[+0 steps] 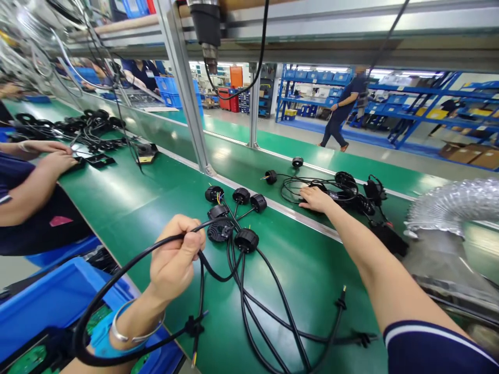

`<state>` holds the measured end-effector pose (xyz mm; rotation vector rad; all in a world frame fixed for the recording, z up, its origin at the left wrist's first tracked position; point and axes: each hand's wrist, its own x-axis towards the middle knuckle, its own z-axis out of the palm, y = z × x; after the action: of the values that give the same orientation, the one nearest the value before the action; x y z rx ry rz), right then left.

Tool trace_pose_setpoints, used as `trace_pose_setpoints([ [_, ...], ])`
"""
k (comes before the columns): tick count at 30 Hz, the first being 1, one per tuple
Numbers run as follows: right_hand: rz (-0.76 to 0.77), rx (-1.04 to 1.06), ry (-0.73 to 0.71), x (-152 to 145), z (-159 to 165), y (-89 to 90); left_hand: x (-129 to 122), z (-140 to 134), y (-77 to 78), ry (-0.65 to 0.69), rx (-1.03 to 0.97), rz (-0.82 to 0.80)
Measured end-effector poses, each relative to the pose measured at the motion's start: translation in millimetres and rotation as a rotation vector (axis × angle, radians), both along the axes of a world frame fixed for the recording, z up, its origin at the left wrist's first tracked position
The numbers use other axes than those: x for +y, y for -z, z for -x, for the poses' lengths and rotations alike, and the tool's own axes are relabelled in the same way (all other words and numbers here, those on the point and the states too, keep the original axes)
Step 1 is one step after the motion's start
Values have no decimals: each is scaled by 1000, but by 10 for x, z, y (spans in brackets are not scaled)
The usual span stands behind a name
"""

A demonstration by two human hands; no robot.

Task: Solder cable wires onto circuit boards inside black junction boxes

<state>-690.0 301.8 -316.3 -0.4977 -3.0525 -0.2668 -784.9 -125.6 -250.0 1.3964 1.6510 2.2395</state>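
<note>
The right hand (315, 199) covers part of the cable bundle (345, 181) — what lies beneath the palm cannot be told. The left hand (175, 254) hides a short stretch of its held cable (134, 255). Other black cables (287, 307) run off the bottom edge. The silver duct (448, 205) is cut by the right edge, a seated co-worker (23, 192) by the left — and the walking person's (345, 106) head is blurred.

Green bench (132, 213): cables (288, 310), probably connectors (246, 241)

Single head-worn view, looking forward and down, close over a green workbench (156, 176), blue shelving (427, 112) far beyond
</note>
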Motion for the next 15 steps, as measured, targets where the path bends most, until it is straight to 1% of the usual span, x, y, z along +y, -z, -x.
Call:
trace_pose_setpoints([
  [4, -98, 39, 18, -82, 330, -21, 11, 6, 35, 14, -9, 43],
  [8, -95, 26, -64, -248, 536, -70, 37, -5, 24, 24, 9, 53],
  [10, -80, 43, -78, -308, 542, -119, 60, -8, 10, 38, 20, 60],
  [11, -74, 63, -61, -328, 516, -149, 74, -8, 4, 52, 26, 64],
  [13, -60, 119, 13, -351, 397, -216, 104, -7, 1, 83, 33, 72],
  [15, -27, 165, 95, -367, 185, -282, 137, -11, 7, 102, 23, 100],
])
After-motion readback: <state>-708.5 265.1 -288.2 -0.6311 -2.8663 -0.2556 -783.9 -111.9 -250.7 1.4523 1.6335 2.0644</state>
